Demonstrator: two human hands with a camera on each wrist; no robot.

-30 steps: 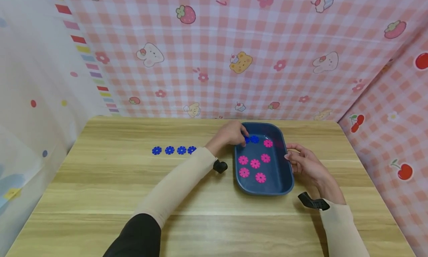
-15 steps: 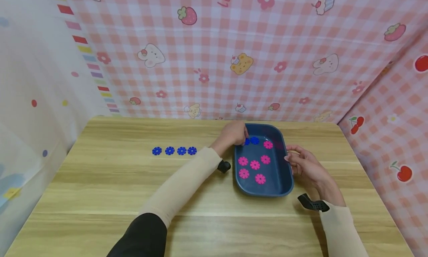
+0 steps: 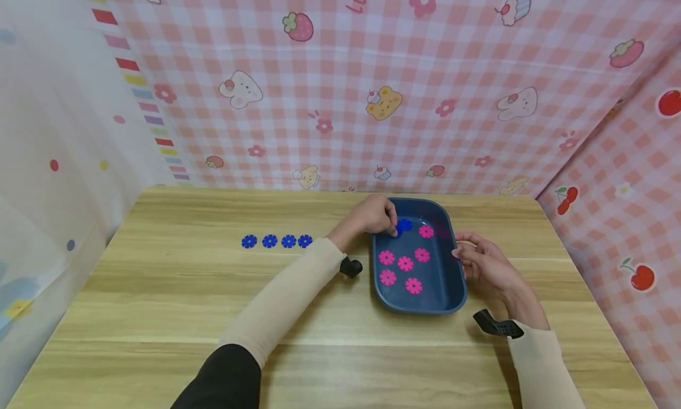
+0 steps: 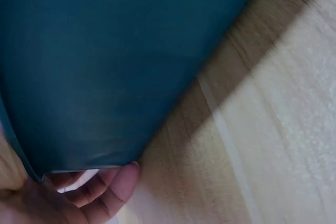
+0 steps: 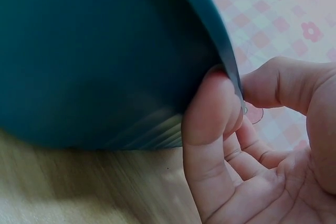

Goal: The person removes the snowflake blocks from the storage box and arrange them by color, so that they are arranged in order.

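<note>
A dark blue tray [image 3: 443,279] stands on the wooden table. My left hand [image 3: 373,215] reaches over its left rim near the back corner and pinches a blue notched disc [image 3: 399,231] inside. Right beside this disc lies another blue disc [image 3: 405,224]. The left wrist view shows the outer tray wall [image 4: 105,77] and the bent fingers [image 4: 123,184], with the disc hidden there. My right hand [image 3: 486,261] grips the tray's right edge; its thumb [image 5: 278,82] and fingers pinch the wall in the right wrist view. Several pink notched discs [image 3: 405,263] lie spread over the tray floor.
Several blue discs [image 3: 269,241] lie in a row on the table [image 3: 175,302], left of my left forearm. A pink checked cloth [image 3: 319,90] hangs close behind the tray, and another cloth [image 3: 633,231] hangs on the right.
My left hand pulls back slightly, then comes forward again, its fingertips with the blue disc now a little nearer the front. My right hand stays at the tray edge; the pink discs stay put.
</note>
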